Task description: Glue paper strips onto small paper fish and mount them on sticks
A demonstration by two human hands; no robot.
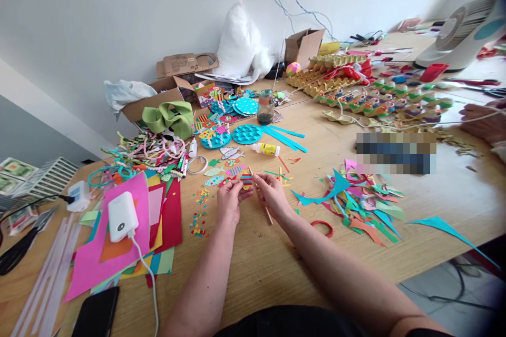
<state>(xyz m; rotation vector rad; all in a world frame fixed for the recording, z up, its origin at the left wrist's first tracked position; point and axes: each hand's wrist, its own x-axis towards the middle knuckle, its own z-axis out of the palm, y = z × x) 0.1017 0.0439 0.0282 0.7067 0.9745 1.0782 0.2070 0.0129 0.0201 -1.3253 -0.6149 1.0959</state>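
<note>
My left hand (231, 197) pinches a small striped paper fish (246, 181) in red, blue and yellow. In my right hand (272, 193) is a thin wooden stick (269, 216), slanted, its upper end against the fish's right side. Just beyond my hands lie several patterned paper fish (236, 170) and a glue bottle (266, 149) on its side. Paper dots (198, 225) are scattered left of my left wrist. Blue paper strips (284, 138) and round blue pieces (247, 134) lie farther back. Whether the stick touches the fish is hard to make out.
Paper scraps (356, 200) and a red ring (322, 228) lie to the right. Coloured sheets (166, 216), a white power bank (122, 216) and a phone (96, 311) lie left. Behind stand a glass jar (265, 108) and egg cartons (316, 81). Another person's hand (482, 118) is far right.
</note>
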